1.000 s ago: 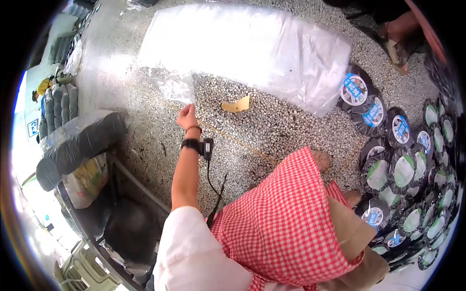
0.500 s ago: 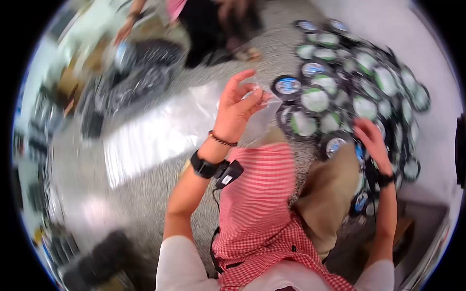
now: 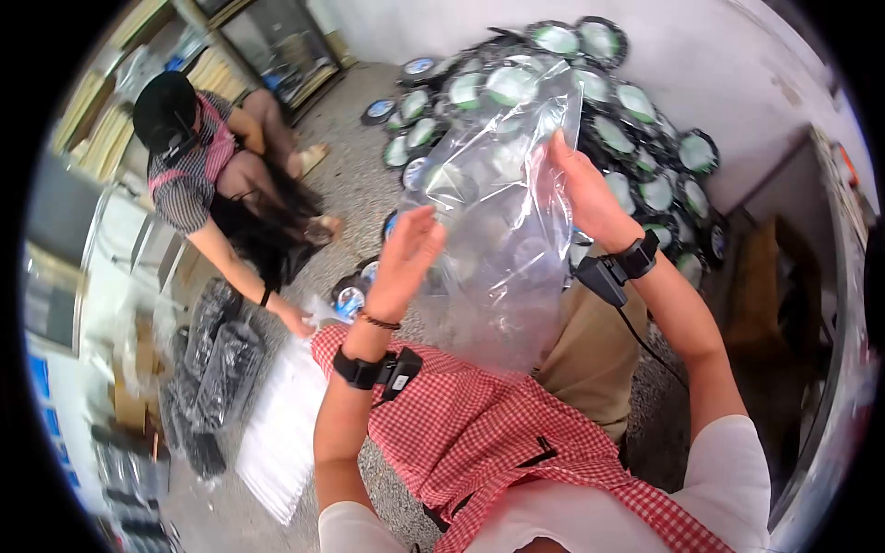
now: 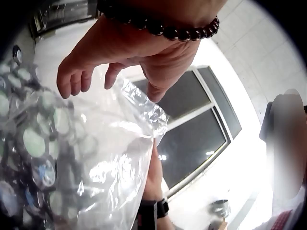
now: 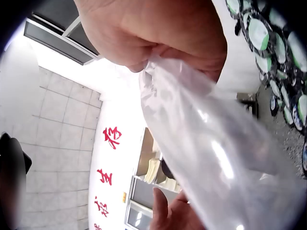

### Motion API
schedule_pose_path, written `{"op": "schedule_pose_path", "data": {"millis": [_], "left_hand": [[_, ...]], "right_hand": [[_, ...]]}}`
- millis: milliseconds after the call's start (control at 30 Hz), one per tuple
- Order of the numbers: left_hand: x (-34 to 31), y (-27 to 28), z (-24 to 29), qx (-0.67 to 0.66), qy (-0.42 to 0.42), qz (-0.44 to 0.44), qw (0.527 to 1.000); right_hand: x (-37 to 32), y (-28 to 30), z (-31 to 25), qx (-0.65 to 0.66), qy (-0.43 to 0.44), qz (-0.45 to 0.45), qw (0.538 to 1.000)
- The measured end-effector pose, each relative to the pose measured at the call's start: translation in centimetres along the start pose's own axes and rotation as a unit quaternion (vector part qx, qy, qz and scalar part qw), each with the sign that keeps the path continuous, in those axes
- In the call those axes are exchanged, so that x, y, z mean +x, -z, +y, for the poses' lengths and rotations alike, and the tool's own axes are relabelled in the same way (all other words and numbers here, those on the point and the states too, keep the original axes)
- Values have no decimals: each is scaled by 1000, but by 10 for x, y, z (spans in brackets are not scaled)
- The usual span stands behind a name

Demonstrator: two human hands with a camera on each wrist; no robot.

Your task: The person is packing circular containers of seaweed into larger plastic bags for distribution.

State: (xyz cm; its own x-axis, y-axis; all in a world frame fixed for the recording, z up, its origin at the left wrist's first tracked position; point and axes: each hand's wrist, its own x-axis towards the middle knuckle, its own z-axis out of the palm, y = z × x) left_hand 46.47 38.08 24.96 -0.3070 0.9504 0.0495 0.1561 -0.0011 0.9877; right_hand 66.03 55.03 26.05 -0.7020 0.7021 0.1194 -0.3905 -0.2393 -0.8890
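A large clear plastic bag (image 3: 502, 286) hangs in front of the red-checked apron, thin and see-through. My right hand (image 3: 590, 198) pinches it near its upper right edge; in the right wrist view the gathered film (image 5: 216, 139) comes out from under the curled fingers. At the bag's left side is my left hand (image 3: 404, 263), its fingers loosely bent and spread. From the left wrist, that hand (image 4: 129, 52) appears above the bag's crinkled edge (image 4: 144, 108), thumb and fingers apart with nothing between them.
A heap of round black packages with green-white and blue labels (image 3: 654, 194) lies against the wall. At left a crouching person (image 3: 217, 138) reaches to a white stack of flat plastic bags (image 3: 281, 433) on the floor. Dark wrapped bundles (image 3: 226, 373) lie beyond it.
The view has swung from the floor stack toward the heap. The left hand carried the clear bag over from the stack; now the right hand holds it and the left has let go.
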Motion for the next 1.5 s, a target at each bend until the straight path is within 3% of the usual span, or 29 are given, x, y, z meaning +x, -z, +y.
{"op": "schedule_pose_path", "data": {"millis": [100, 167, 200, 267, 333, 400, 433, 500, 533, 600, 700, 800, 867, 900, 933, 1000, 1067, 1167, 1200, 1267, 1300, 1367, 1500], "left_hand": [[3, -39, -15, -34, 54, -63, 996], [22, -52, -29, 9, -1, 20, 1000], [33, -55, -41, 7, -3, 5, 1000], [55, -51, -58, 186, -137, 104, 967], [68, -52, -61, 123, -176, -34, 976], [75, -63, -67, 175, -275, -151, 933], [74, -70, -59, 169, -280, -160, 931], [68, -81, -47, -93, -90, -253, 959], [66, -81, -37, -66, -141, -204, 966], [71, -69, -20, -101, -62, -154, 981], [89, -55, -18, -63, -132, -136, 980], [82, -51, -7, -100, -81, -105, 986], [71, -45, -4, -117, -76, -111, 984], [66, -39, -4, -127, -79, -113, 982], [60, -36, -4, -135, -82, -115, 981], [43, -34, 0, -144, -78, -70, 984], [35, -25, -3, -207, -87, -42, 974], [36, -4, -22, -154, -87, -16, 984], [34, 9, -31, -121, -101, -19, 987], [27, 31, -44, -114, -91, 29, 989], [21, 43, -47, -94, -85, 23, 992], [11, 64, -51, -52, -77, 34, 995], [-4, 80, -61, -72, -25, 70, 995]], "right_hand": [[-32, 16, -3, -24, 7, 56, 998], [-58, 14, -9, -10, 5, 121, 993], [-70, 17, -13, 9, -1, 150, 989], [-88, 35, -7, 14, 4, 145, 989], [-109, 19, -15, 5, -5, 222, 975], [-119, 25, -17, -8, 0, 243, 970], [-123, 26, -19, -26, 3, 248, 968], [-133, 39, -18, -64, 24, 236, 969], [-138, 47, -23, -66, 28, 246, 967], [-149, 54, -29, -100, 57, 163, 980], [-154, 41, -28, -44, 41, 190, 980], [-153, 50, -18, -16, 28, 116, 993], [-152, 34, -24, -13, 83, 150, 985], [-155, 32, -28, -28, 125, 92, 988], [-155, 32, -30, -25, 128, 93, 987], [-151, 31, -27, 160, 243, 7, 957], [-131, 41, -12, 113, 110, 16, 987], [-113, 48, 27, 107, -22, -76, 991], [-108, 47, 36, 144, 15, -139, 980], [-109, 34, 45, 159, 50, -36, 985], [-108, 34, 45, 165, 44, -39, 985], [-110, 36, 42, -22, -15, -41, 999], [-102, 29, 50, -77, -12, -11, 997]]}}
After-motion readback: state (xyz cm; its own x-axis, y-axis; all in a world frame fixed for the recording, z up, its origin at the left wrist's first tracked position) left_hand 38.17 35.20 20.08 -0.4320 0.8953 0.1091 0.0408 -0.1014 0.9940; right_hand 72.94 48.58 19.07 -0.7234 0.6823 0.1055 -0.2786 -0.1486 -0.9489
